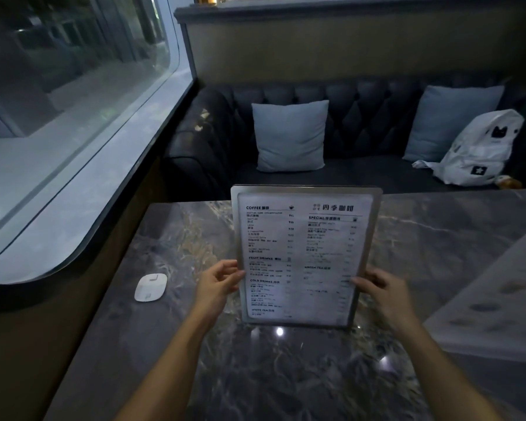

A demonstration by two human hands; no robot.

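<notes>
We see the menu point(304, 256) as printed paper under a smooth, clear plastic cover, with a dull grey frame. The table point(271, 375) is polished dark marble, glossy. The white gadget point(150, 287) near its left edge looks like smooth plastic. The sofa point(377, 98) seems to be matt tufted leather and the cushions point(289, 135) soft cloth.

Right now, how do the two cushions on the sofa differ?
The left cushion stands alone and shows whole; the right cushion is partly hidden by a white backpack. The left cushion sits nearly straight; the right cushion leans sideways. Both are pale blue, square, and propped against the sofa back.
</notes>
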